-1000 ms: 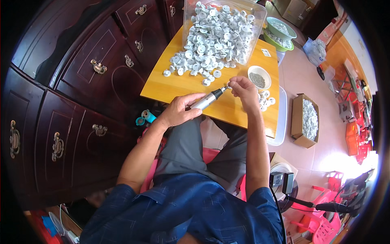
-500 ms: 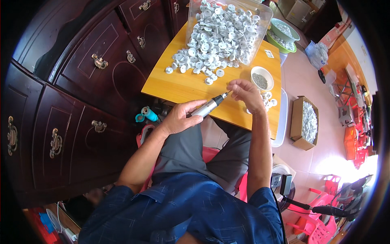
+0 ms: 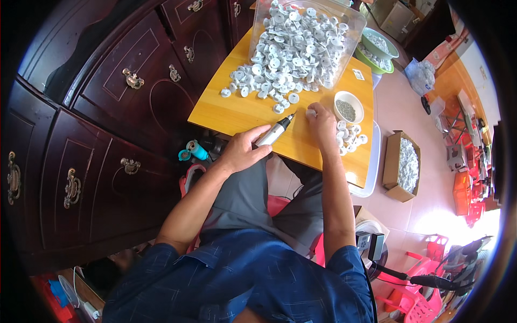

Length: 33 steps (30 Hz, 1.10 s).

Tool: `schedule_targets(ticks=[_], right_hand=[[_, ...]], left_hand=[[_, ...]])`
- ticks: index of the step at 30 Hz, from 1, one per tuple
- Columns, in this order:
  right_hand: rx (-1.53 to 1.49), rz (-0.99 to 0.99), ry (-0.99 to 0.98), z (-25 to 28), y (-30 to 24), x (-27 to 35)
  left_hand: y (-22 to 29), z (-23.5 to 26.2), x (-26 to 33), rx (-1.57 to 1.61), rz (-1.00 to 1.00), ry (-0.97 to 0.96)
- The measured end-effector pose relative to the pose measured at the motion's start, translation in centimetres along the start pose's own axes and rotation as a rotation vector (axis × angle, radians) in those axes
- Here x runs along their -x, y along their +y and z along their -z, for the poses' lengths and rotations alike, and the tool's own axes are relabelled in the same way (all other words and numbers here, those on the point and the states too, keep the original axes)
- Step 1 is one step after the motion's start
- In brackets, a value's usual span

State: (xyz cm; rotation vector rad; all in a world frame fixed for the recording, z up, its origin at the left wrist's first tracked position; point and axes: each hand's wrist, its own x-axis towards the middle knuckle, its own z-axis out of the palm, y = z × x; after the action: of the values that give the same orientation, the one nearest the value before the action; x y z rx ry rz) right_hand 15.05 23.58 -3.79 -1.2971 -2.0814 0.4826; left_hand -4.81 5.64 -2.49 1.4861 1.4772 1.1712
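On the yellow counter (image 3: 237, 116), the left hand (image 3: 241, 153) is wrapped around a silver pen-shaped tool (image 3: 273, 132), tip aimed at a small white disc (image 3: 311, 113) pinched at the right hand (image 3: 322, 121) fingertips. That disc looks light, stiff and a bit slippery, best pinched by its rim. The tool looks rigid, best gripped mid-barrel. A heap of white discs (image 3: 291, 54) spills from a clear tub (image 3: 350, 21); a white bowl (image 3: 348, 107) sits just beside the right hand.
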Motion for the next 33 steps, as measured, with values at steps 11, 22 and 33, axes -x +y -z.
schedule_targets(ticks=[11,22,33], right_hand=[[-0.432,-0.205,0.031,-0.7,0.8,1.6],[-0.553,-0.288,0.061,-1.0,0.9,2.2],[-0.566,-0.306,0.062,-1.3,1.2,2.3]], left_hand=[[0.4,-0.6,-0.9,-0.119,-0.008,-0.032],[0.2,-1.6,-1.4,-0.136,-0.062,-0.035],[0.3,-1.7,-1.6,-0.136,-0.042,-0.052]])
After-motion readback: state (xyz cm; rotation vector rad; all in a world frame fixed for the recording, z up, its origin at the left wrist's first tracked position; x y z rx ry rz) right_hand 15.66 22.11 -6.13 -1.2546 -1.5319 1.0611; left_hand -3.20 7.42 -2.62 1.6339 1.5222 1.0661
